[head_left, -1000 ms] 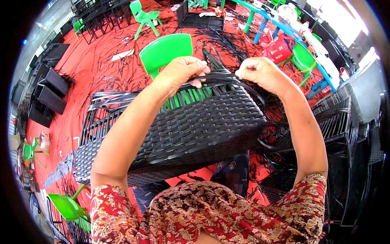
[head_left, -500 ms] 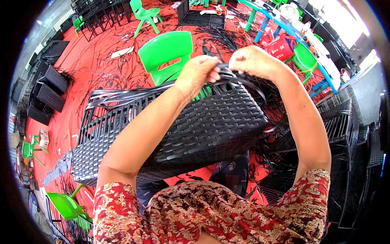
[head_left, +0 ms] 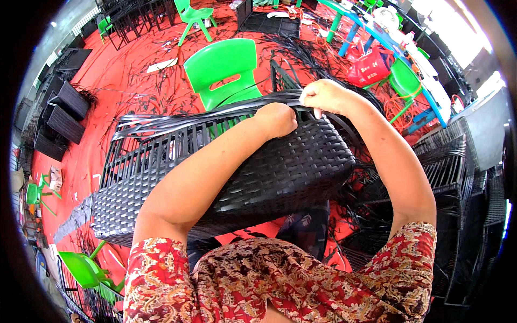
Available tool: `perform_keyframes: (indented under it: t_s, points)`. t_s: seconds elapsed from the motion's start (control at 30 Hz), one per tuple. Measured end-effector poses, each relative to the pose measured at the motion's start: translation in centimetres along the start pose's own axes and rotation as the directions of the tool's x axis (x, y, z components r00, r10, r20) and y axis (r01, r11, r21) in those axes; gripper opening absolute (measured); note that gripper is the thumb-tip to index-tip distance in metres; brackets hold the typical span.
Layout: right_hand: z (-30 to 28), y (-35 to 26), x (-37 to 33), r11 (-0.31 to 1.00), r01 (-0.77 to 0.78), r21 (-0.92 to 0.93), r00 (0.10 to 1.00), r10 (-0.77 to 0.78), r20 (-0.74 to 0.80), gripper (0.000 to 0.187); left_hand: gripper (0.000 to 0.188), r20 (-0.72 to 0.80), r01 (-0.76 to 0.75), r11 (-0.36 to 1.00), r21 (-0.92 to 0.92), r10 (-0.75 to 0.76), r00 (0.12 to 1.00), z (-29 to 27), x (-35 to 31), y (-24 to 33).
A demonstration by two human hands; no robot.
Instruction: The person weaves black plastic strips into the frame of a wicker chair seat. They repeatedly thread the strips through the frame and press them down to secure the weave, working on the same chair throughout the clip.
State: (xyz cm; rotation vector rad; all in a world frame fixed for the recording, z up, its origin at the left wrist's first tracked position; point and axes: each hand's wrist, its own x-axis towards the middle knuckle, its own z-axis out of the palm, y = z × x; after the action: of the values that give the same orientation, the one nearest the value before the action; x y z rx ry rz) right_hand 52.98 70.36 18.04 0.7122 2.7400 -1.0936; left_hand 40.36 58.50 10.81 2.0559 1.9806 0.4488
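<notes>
Across my lap lies a black woven furniture frame [head_left: 269, 161], its near side covered in tight weave and its left part showing bare upright strips. Long flat black strips [head_left: 215, 114] run in a loose bundle along its far top edge. My left hand [head_left: 277, 119] is closed in a fist at the right end of that edge, its fingers turned down and mostly hidden. Just beyond it, my right hand [head_left: 326, 97] pinches a black strip at the frame's far right corner. The two hands are close together but apart.
A green plastic chair [head_left: 223, 70] stands right behind the frame. Strip offcuts litter the red floor covering [head_left: 129, 81]. At the right are a blue table [head_left: 398, 54], a red bag [head_left: 371, 67] and stacked black woven frames [head_left: 441, 161]. Another green chair [head_left: 83, 269] is at lower left.
My left hand has come down toward me and curled at the frame's top edge. My right hand has lowered slightly, still pinching. The strips now lie lower along the edge.
</notes>
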Motion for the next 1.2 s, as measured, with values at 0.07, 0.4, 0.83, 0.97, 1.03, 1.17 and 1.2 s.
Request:
perform_keyframes:
  t_s: [0.07,0.4,0.83,0.97,1.03,1.17,1.2]
  points:
    - [-0.1,-0.3,-0.6,0.999,-0.022,-0.048,1.000,0.022,-0.009,0.014,0.028,0.034,0.035,0.999,-0.016,-0.035,0.999,0.1,0.0,-0.1]
    - [-0.3,-1.5,-0.3,0.917,-0.086,-0.389,0.996,0.092,-0.003,0.015,0.025,-0.100,0.178,0.882,-0.437,-0.245,0.964,1.3,-1.0,-0.6]
    - [0.9,-2.6,0.0,0.763,0.055,-0.644,0.961,-0.216,-0.174,0.014,0.005,0.078,0.172,0.278,-0.945,-0.318,0.945,0.5,-1.2,-1.2]
    - [2.6,-2.9,0.9,0.859,0.158,-0.487,0.966,-0.237,-0.104,0.020,0.008,0.028,0.054,0.064,-0.996,-0.355,0.935,-0.6,-3.4,-1.6]
    - [3.2,-1.9,1.3,0.937,0.105,-0.334,0.987,-0.139,-0.078,0.022,0.009,0.002,0.052,0.130,-0.990,-0.358,0.934,-1.4,-4.6,-1.4]
    - [3.9,-2.4,1.4,0.992,0.084,-0.098,0.996,-0.086,-0.009,0.027,0.007,-0.026,0.121,0.317,-0.941,-0.423,0.906,-1.9,-6.6,-2.8]
    - [3.8,-2.8,0.9,0.991,0.122,-0.054,0.992,-0.124,-0.025,0.028,0.007,-0.030,0.148,0.370,-0.917,-0.433,0.901,-2.0,-6.9,-2.9]
